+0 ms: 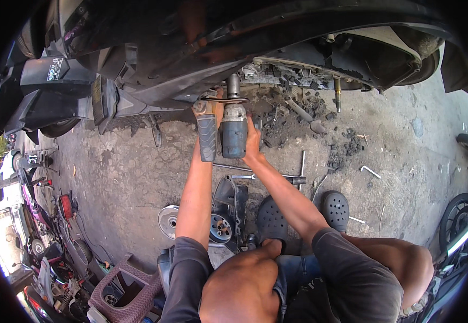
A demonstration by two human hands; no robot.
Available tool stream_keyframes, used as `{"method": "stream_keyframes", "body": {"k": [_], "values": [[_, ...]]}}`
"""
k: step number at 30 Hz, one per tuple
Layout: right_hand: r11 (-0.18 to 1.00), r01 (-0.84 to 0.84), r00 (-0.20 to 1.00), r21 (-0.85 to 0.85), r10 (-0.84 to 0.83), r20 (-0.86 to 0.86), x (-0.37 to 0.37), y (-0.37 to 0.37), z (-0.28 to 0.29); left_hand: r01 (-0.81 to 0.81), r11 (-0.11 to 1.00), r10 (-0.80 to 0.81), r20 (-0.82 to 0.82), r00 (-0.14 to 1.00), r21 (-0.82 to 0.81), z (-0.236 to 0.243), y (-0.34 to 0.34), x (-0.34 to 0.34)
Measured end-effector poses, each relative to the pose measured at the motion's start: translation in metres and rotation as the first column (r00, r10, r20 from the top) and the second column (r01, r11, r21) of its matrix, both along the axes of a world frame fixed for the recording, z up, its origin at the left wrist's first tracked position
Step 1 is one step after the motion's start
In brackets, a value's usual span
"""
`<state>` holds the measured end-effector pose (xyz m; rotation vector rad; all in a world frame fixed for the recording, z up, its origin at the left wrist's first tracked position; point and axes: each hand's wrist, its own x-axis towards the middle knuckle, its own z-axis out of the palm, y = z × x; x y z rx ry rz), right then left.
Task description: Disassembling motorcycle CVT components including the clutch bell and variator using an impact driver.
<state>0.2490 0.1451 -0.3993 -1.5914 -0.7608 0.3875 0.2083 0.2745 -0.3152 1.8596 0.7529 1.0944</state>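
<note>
A grey-blue impact wrench [234, 134] with a ribbed grip [207, 137] points a metal socket [234, 85] up at the underside of a black scooter [153, 48]. My left hand [218, 107] holds the wrench from the left, partly hidden behind it. My right hand [253, 134] grips the right side of its body. Just right of the socket is an exposed, grimy metal section [277, 74], with a threaded metal stud [338, 94] hanging farther right.
Dark debris [347, 148], bar tools [302, 164] and a hex key [369, 171] lie on concrete. Below my hands are a housing [233, 194], a round plate [168, 215] and grey clogs [335, 207]. A brown plastic stool [145, 277] and scooter parts [40, 247] stand lower left; wheels [455, 215] at right.
</note>
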Motion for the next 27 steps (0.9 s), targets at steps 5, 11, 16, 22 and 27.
{"method": "stream_keyframes", "body": {"k": [5, 11, 16, 22, 27], "values": [[0.998, -0.068, 0.997, -0.011, 0.068, 0.047, 0.003, -0.023, -0.006, -0.118, 0.993, 0.110, -0.201, 0.973, -0.025, 0.006, -0.019, 0.012], [0.956, -0.223, 0.914, -0.190, 0.273, 0.299, 0.042, -0.066, 0.024, 0.318, 0.343, 0.120, 0.377, 0.918, -0.884, 0.045, -0.051, 0.015], [0.826, -0.363, 0.768, -0.431, 0.528, 0.363, 0.074, -0.102, 0.080, 0.382, 0.182, 0.216, 0.416, 0.884, -0.906, 0.010, -0.060, 0.001], [0.453, -0.462, 0.595, -0.762, 0.796, 0.112, 0.111, -0.148, 0.140, -0.095, 0.202, 0.534, 0.028, 0.845, -0.975, -0.081, -0.055, -0.011], [0.337, -0.388, 0.390, -0.858, 0.903, 0.179, 0.150, -0.212, 0.082, 0.459, -0.518, 0.637, 0.033, 0.770, -0.722, -0.123, -0.052, -0.032]]}}
